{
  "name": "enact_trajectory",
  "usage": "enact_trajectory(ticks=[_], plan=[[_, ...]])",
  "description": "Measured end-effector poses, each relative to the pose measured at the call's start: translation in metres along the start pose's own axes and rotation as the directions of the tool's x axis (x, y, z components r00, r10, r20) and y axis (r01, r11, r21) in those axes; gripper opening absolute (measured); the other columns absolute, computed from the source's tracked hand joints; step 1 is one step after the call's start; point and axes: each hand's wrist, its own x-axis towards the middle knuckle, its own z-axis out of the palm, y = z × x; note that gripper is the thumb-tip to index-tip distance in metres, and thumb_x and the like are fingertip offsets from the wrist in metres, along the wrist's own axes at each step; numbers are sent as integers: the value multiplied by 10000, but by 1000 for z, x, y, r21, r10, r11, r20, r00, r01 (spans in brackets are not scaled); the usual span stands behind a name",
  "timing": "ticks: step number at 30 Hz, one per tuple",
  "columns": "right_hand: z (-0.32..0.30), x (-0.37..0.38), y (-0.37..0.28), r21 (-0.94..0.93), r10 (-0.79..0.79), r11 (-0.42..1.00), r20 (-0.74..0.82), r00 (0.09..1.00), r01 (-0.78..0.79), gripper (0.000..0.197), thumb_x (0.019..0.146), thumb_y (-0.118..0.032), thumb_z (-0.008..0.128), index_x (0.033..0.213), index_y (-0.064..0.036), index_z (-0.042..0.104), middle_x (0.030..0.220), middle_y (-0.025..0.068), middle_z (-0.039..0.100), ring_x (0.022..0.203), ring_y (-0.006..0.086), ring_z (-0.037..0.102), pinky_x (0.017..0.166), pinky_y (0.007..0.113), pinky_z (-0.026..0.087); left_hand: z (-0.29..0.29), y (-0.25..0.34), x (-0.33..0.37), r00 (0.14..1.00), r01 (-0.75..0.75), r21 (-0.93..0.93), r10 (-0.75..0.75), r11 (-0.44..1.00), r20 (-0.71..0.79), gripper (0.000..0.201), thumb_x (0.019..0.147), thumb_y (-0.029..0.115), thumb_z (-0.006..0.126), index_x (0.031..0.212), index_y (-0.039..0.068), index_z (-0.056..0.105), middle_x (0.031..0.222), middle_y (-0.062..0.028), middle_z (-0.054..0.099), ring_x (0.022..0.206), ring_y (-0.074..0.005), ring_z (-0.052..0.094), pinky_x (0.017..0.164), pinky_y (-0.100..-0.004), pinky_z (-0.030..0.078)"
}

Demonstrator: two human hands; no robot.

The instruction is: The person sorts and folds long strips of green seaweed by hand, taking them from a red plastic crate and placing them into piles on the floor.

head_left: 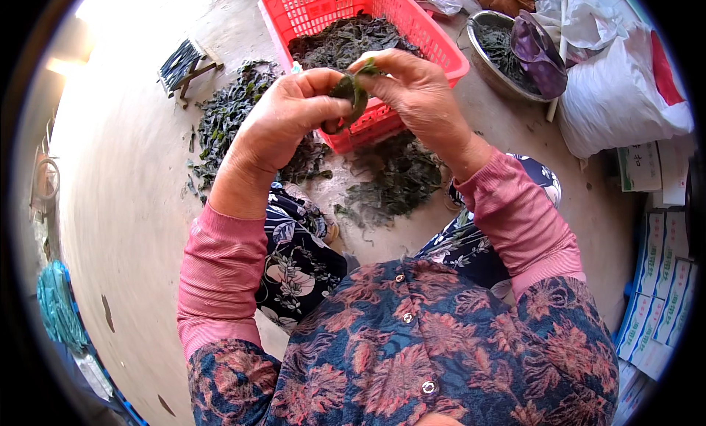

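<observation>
Between my two raised hands is a strip of dark green seaweed (pixel 351 95), partly looped and hidden by the fingers. My left hand (pixel 298 109) grips its lower left part, with thumb and fingers closed round it. My right hand (pixel 415 87) pinches the upper right end, where a brighter green bit shows. Both hands are in front of a red plastic crate (pixel 434 47), which holds a heap of dark seaweed (pixel 353 40). Loose seaweed (pixel 232 117) lies on the floor to the left of the crate, and another pile of seaweed (pixel 397 177) lies between my knees.
A small folding stool (pixel 185 67) stands at the far left. To the right are a metal basin (pixel 489 62) of dark strands with a purple cloth (pixel 539 57), a full white sack (pixel 618 91) and stacked cartons (pixel 658 279). Teal netting or bags (pixel 60 304) hang at the left edge.
</observation>
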Motion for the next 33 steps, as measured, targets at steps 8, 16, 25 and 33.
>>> enact_trajectory(ticks=[8,16,25,33], plan=[[3,0,11,-151,149,980,111,983,-131,189,792,-167,611,793,20,589,709,20,587,653,52,496,589,211,423,6,-30,-6,916,-151,364,268,919,-297,173,680,13,515,843,-9,568,707,-12,561,634,-61,491,594,-209,427],[18,-4,12,-124,28,992,125,992,-12,161,806,-139,586,796,21,567,708,4,558,668,49,484,600,212,419,7,-36,-8,815,-57,134,124,989,-566,178,797,175,599,730,16,554,564,12,525,425,-59,427,389,-199,347],[12,-5,11,8,295,955,118,948,-298,155,817,-157,558,756,-15,574,693,-25,544,641,32,459,581,188,393,11,-40,-18,943,-147,-419,-1,896,-333,202,790,152,608,917,-5,599,628,-5,549,444,-25,404,391,-148,300],[13,-7,18,134,416,888,173,893,-440,130,787,-129,589,749,-8,559,659,3,558,591,40,486,510,185,396,4,-41,-17,928,-66,-395,-89,916,-361,207,784,51,571,981,-12,586,676,-56,597,440,-55,453,386,-161,350]])
